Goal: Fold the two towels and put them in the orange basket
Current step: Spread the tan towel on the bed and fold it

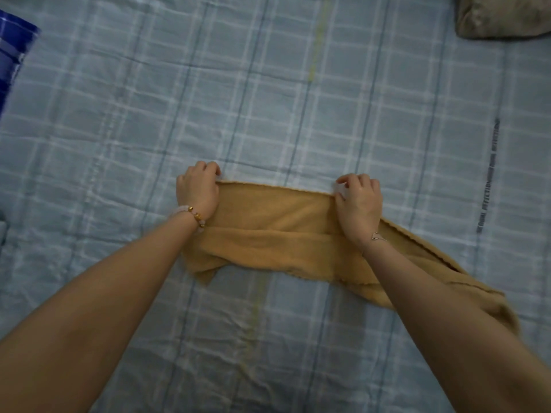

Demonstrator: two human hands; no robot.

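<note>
Blue-grey checked sheet [268, 99] covers the bed, crumpled in fine creases, with a faint yellow stripe running up its middle. Both bare forearms reach forward from the lower corners. The left hand [198, 190], a bead bracelet [195, 217] at its wrist, is clenched on the far left corner of the towel [274, 234], knuckles up. The right hand [359, 204], with a thin chain at the wrist, pinches the far right corner the same way. The towel is mustard-tan, soft and napped, lying on the sheet as a bunched band between the hands, its near layers overlapping unevenly and one end trailing under the right forearm. A blue object [13, 58] shows at the left edge, a drab cushion [504, 16] at top right.
</note>
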